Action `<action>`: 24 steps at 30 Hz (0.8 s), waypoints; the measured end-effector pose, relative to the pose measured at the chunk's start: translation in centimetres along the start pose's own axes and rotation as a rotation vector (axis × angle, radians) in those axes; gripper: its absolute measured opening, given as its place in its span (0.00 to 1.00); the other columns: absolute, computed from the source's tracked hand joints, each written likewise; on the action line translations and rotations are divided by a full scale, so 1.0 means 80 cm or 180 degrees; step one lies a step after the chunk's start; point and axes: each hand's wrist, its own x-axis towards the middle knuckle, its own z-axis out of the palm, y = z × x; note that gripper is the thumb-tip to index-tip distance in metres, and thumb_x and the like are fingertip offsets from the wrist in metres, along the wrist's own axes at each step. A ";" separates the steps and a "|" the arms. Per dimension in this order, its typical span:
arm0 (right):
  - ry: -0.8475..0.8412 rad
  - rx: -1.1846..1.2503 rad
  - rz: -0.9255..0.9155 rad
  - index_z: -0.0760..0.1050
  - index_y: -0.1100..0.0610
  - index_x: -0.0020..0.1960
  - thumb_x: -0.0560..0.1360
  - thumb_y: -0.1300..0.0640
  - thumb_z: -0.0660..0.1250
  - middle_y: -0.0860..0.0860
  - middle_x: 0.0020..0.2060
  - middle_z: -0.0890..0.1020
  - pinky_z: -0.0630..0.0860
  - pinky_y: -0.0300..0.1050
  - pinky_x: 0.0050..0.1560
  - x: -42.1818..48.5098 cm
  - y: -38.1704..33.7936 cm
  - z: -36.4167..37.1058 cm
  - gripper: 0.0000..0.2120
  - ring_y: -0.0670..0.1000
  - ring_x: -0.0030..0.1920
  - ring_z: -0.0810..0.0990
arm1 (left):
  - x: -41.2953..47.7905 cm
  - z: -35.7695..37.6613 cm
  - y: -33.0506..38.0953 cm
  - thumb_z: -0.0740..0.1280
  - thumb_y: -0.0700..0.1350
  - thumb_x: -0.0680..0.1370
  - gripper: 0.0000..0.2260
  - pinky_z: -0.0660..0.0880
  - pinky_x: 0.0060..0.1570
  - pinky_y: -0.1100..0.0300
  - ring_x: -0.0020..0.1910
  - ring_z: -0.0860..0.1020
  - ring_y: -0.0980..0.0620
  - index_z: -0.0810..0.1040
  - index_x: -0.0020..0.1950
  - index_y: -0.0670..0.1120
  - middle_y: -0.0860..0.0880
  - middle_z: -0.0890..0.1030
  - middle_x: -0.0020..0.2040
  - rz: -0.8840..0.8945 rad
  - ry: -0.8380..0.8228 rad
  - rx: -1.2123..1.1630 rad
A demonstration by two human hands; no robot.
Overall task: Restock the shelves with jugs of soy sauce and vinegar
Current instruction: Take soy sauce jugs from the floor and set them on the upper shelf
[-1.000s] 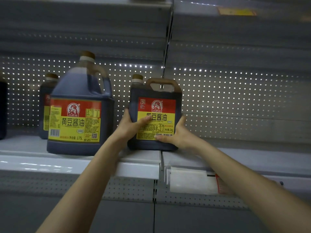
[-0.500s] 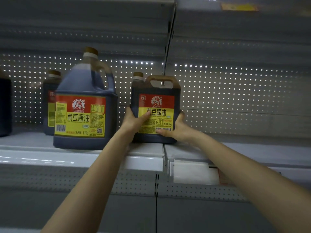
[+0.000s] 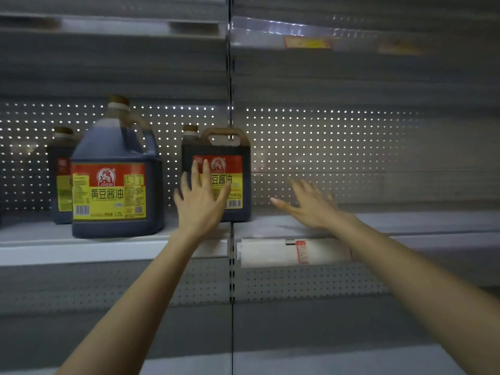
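**Both hands spread at the soy sauce shelf**

Head view. Left hand (image 3: 201,201): fingers spread, covering part of the square jug (image 3: 238,163) label, "豆酱油" readable. Right hand (image 3: 311,207): spread, empty, clear of it. Left of the left hand: round jug (image 3: 116,190), "黄豆酱油", "1.75L". Both jugs stand on the shelf (image 3: 108,250).

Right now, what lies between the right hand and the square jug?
Head view: nothing but bare shelf between right hand and square jug.

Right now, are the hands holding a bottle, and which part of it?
Nothing is held. The left hand is open, fingers spread in front of the label of the square jug. The right hand is open too, apart on its right.
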 end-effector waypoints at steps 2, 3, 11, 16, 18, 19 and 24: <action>0.0249 -0.0301 -0.0015 0.42 0.47 0.78 0.73 0.28 0.45 0.51 0.78 0.46 0.41 0.69 0.71 -0.018 0.021 -0.011 0.40 0.56 0.78 0.46 | -0.007 0.001 0.007 0.48 0.63 0.80 0.31 0.44 0.73 0.42 0.78 0.44 0.45 0.42 0.79 0.52 0.50 0.43 0.79 0.0216 -0.0081 0.0307; 0.0356 -0.0418 -0.0021 0.43 0.47 0.79 0.73 0.28 0.45 0.51 0.78 0.47 0.40 0.69 0.71 -0.028 0.030 -0.017 0.40 0.56 0.78 0.46 | -0.009 0.002 0.010 0.46 0.65 0.80 0.31 0.43 0.73 0.42 0.78 0.44 0.46 0.42 0.79 0.53 0.50 0.44 0.79 0.0312 -0.0118 0.0450; 0.0749 -0.0964 0.0237 0.41 0.47 0.78 0.62 0.24 0.27 0.51 0.78 0.44 0.40 0.69 0.71 -0.100 0.109 -0.044 0.50 0.55 0.78 0.45 | -0.039 0.011 0.069 0.30 0.69 0.68 0.41 0.42 0.73 0.45 0.78 0.47 0.47 0.43 0.79 0.53 0.50 0.46 0.79 0.0911 -0.0180 0.0781; 0.0809 -0.1148 0.0665 0.39 0.47 0.78 0.61 0.24 0.26 0.50 0.78 0.43 0.39 0.70 0.70 -0.151 0.170 -0.066 0.51 0.55 0.78 0.46 | -0.059 0.035 0.128 0.31 0.68 0.69 0.40 0.42 0.74 0.45 0.78 0.48 0.48 0.43 0.79 0.52 0.49 0.48 0.79 0.1192 -0.0242 0.0524; 0.0803 -0.1259 0.0824 0.41 0.47 0.78 0.61 0.24 0.26 0.51 0.78 0.45 0.38 0.69 0.70 -0.176 0.195 -0.079 0.51 0.56 0.78 0.47 | -0.067 0.051 0.156 0.30 0.67 0.68 0.40 0.40 0.73 0.46 0.78 0.47 0.48 0.41 0.78 0.53 0.50 0.47 0.79 0.1313 -0.0298 0.0506; 0.0792 -0.1304 0.0912 0.41 0.48 0.78 0.63 0.24 0.26 0.52 0.78 0.46 0.38 0.69 0.70 -0.188 0.207 -0.086 0.50 0.56 0.78 0.47 | -0.071 0.059 0.171 0.29 0.67 0.68 0.39 0.40 0.73 0.46 0.78 0.46 0.48 0.40 0.78 0.53 0.49 0.46 0.79 0.1389 -0.0328 0.0483; 0.0757 -0.1283 0.1372 0.42 0.49 0.78 0.68 0.27 0.36 0.51 0.78 0.46 0.42 0.68 0.71 -0.259 0.265 -0.116 0.44 0.54 0.78 0.46 | -0.097 0.099 0.251 0.30 0.66 0.69 0.40 0.40 0.73 0.45 0.78 0.49 0.47 0.42 0.79 0.51 0.48 0.49 0.79 0.1785 -0.0488 0.0216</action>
